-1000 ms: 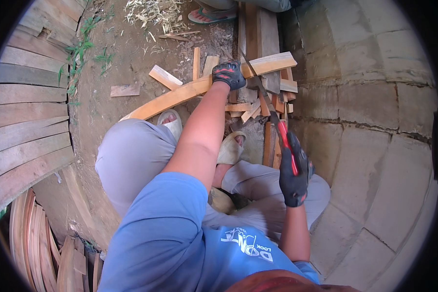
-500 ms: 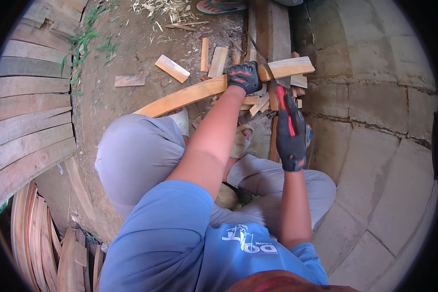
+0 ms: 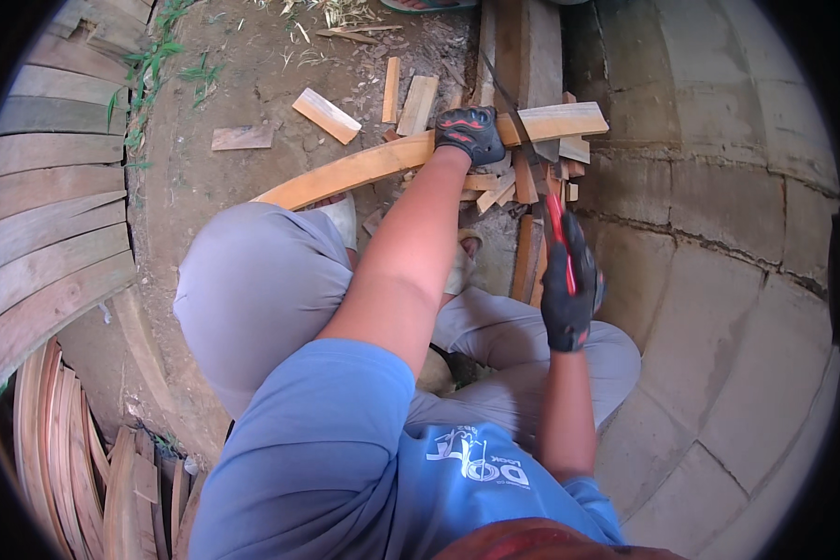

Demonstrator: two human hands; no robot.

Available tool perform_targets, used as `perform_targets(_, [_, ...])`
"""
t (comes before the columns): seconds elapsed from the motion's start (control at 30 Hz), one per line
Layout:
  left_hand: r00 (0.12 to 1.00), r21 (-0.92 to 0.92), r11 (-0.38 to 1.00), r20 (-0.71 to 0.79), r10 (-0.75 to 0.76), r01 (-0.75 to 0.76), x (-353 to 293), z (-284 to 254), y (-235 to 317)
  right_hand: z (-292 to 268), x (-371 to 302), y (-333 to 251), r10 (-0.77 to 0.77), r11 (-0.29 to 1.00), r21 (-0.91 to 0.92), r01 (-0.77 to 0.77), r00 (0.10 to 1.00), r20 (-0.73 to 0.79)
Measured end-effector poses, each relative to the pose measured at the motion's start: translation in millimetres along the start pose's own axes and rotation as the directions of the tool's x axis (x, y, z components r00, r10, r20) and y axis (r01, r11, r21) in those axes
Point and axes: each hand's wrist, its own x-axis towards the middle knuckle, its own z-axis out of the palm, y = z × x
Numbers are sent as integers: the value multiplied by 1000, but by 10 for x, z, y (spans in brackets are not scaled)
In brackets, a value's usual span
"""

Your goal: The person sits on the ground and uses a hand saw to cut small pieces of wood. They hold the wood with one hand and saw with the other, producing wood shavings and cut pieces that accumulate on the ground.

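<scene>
A long wooden board (image 3: 369, 166) lies crosswise ahead of me, its right end resting over a wooden beam (image 3: 539, 56). My left hand (image 3: 470, 136), in a black and red glove, is closed over the board from above. In my right hand (image 3: 571, 285), gloved alike, is the red handle of a handsaw (image 3: 517, 107). The dark blade crosses the board just right of my left hand, pointing away from me. How deep the blade sits in the wood I cannot tell.
Short wood offcuts (image 3: 327, 115) lie on the dirt floor, and several are heaped under the board. A block wall (image 3: 719, 205) runs along the right. Wooden planks (image 3: 56, 196) line the left, with long strips (image 3: 61, 439) stacked below. A sandaled foot (image 3: 429, 5) shows at the far edge.
My right hand has drawn the handsaw back toward me and slightly right. The left hand keeps its grip on the board, and the whole view has shifted a little.
</scene>
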Motion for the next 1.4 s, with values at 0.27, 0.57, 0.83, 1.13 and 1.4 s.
perform_targets(0.27, [1000,-17,1000,17,6,-6,16,4,19,-387,-486,-21,159,987,5,-160,986,43])
perform_targets(0.57, [999,-3,1000,25,19,-19,18,11,32,540,838,24,-17,996,83,20,999,-33])
perform_targets(0.83, [999,-11,1000,50,-17,17,42,-22,-3,110,201,91,-45,998,52,47,998,-42])
perform_targets(1.13, [999,-13,1000,45,16,-15,42,-40,-11,-440,-460,-29,153,988,-10,-153,988,31])
perform_targets(1.4, [997,-30,1000,73,7,-5,62,-7,-13,503,937,-61,34,993,114,-35,999,6])
